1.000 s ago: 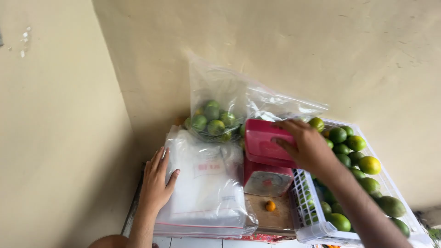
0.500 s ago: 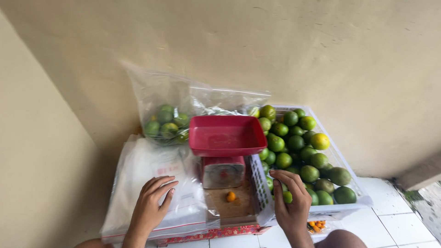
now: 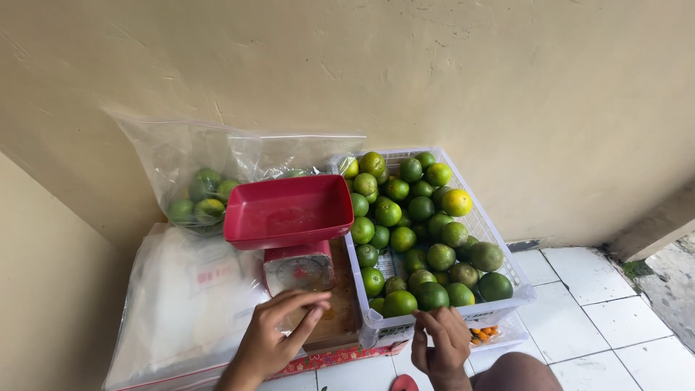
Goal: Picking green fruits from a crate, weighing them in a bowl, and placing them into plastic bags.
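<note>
Left hand [image 3: 279, 329] at 7 o'clock in the frame, palm down, fingers spread and slightly curled, released, holding nothing; fingertips hover just in front of the dial of the red kitchen scale [image 3: 298, 266]. Can't tell if they touch the wooden surface under it. Scale sits centre frame, its red square pan [image 3: 288, 210] on top, tilted a little, empty.

Right hand [image 3: 441, 346] at 6 o'clock, fingers loosely bent, released, nothing gripped, just at the near rim of the white slatted plastic basket [image 3: 499, 250]; contact with the rim unclear.

Basket is at 3 o'clock from the scale, touching or just beside it, filled with green citrus fruits [image 3: 405, 239]; one yellower fruit [image 3: 457, 202] near its far side.

Clear plastic bag [image 3: 210, 174] at 10 o'clock behind the scale, leaning on the beige wall [image 3: 507, 87], with a few green fruits at its bottom.

Stack of flat clear bags [image 3: 184, 304] at 9 o'clock from the left hand, just beside it.

White tiled floor [image 3: 608, 318] at 4 o'clock.
</note>
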